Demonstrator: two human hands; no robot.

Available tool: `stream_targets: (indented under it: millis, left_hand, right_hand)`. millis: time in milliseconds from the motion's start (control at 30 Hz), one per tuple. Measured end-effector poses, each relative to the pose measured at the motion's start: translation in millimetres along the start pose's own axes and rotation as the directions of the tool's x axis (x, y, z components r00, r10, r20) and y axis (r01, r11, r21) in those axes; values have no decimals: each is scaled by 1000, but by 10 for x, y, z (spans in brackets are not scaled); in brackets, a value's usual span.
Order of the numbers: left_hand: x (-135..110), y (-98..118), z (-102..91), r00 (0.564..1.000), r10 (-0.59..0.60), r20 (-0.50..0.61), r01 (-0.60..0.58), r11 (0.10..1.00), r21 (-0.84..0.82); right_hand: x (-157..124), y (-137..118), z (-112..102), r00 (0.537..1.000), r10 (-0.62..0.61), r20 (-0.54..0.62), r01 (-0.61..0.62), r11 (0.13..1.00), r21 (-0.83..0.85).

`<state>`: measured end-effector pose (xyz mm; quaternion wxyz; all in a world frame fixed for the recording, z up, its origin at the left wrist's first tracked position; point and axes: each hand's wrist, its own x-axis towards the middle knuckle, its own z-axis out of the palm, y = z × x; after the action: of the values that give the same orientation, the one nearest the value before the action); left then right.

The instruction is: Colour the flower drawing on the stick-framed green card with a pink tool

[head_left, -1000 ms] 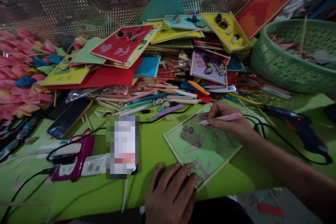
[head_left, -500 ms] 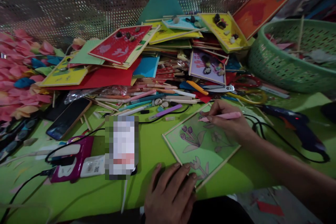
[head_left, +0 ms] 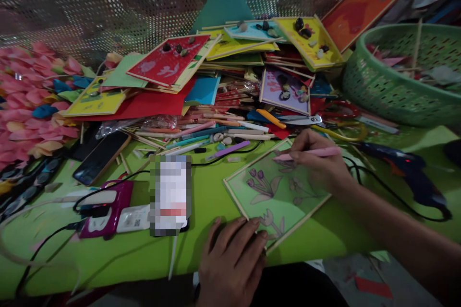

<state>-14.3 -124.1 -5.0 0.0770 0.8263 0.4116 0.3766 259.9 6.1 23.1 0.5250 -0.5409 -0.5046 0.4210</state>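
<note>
A light green framed card (head_left: 266, 199) with drawn flowers lies on the green table near the front edge. My right hand (head_left: 317, 163) is closed on a pink pen (head_left: 309, 153), its tip touching the card's upper part. My left hand (head_left: 232, 264) lies flat, fingers stretched, pressing the card's near corner and the table beside it.
A heap of coloured cards (head_left: 223, 67) and sticks fills the back. Scissors (head_left: 302, 120) lie behind the card. A green basket (head_left: 399, 81) stands at the right, with a dark glue gun (head_left: 406, 172) in front of it. Phones (head_left: 103, 156) and cables lie left, beside pink paper flowers (head_left: 29, 100).
My right hand with the pen has shifted slightly over the card. The view has moved a little; my left hand stays on the card's corner.
</note>
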Motion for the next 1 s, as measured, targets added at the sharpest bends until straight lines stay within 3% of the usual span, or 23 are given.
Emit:
stream_targets:
  millis: [200, 367, 533, 667, 733, 833, 1000]
  left_hand:
    - [83, 56, -152, 992, -19, 125, 15, 999, 33]
    - [143, 99, -288, 965, -136, 224, 142, 990, -8]
    - [464, -73, -214, 940, -310, 142, 286, 944, 164]
    - [790, -259, -63, 874, -472, 116, 400, 834, 380]
    - [885, -315, -11, 860, -498, 108, 413, 805, 425]
    - [935, -375, 31, 855, -507, 109, 428, 809, 404]
    - [942, -476, 49, 869, -482, 112, 437, 853, 284]
  right_hand:
    - [70, -170, -162, 967, -141, -212, 171, 977, 129]
    - [103, -265, -337, 892, -349, -287, 363, 932, -3]
    - [108, -258, -430, 830, -483, -280, 465, 875, -135]
    - [138, -218, -493, 807, -529, -262, 482, 847, -222]
    - [156, -180, -539, 793, -547, -266, 493, 834, -247]
    - [161, -107, -609, 794, -551, -257, 513, 834, -202]
    - [114, -5, -650, 847, -498, -185, 476, 866, -152]
